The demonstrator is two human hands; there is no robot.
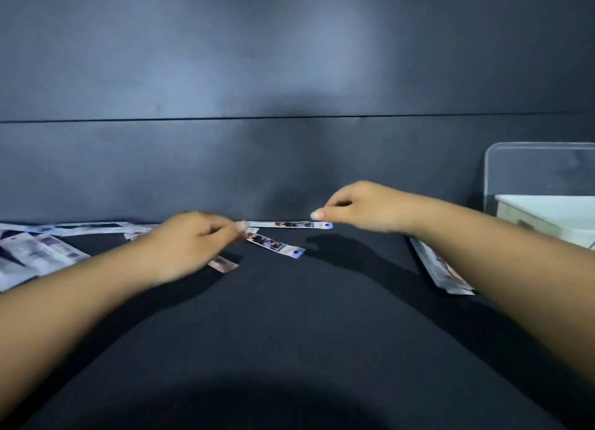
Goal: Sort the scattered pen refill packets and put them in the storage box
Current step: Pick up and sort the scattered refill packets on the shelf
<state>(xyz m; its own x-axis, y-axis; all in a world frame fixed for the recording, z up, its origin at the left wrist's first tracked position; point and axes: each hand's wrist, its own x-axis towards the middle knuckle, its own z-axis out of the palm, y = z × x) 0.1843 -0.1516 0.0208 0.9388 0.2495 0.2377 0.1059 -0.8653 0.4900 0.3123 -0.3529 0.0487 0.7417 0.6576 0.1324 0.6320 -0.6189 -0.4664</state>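
The left hand (193, 242) reaches forward, fingers curled, pinching one end of a narrow refill packet (286, 224); the right hand (360, 209) pinches its other end, holding it level above a black tabletop (289, 333). More packets (38, 252) lie scattered at left. A clear storage box (531, 172) stands at right before a dark wall (289, 59).

Nothing readable here, honestly. The refill packets (283, 224) have printed panels and small colour blocks on them, but it's all blurred smudges, no letters, brand or numbers to make out. Same goes for the pile of packets (35, 252) on the left. The storage box (547, 210) shows no label.
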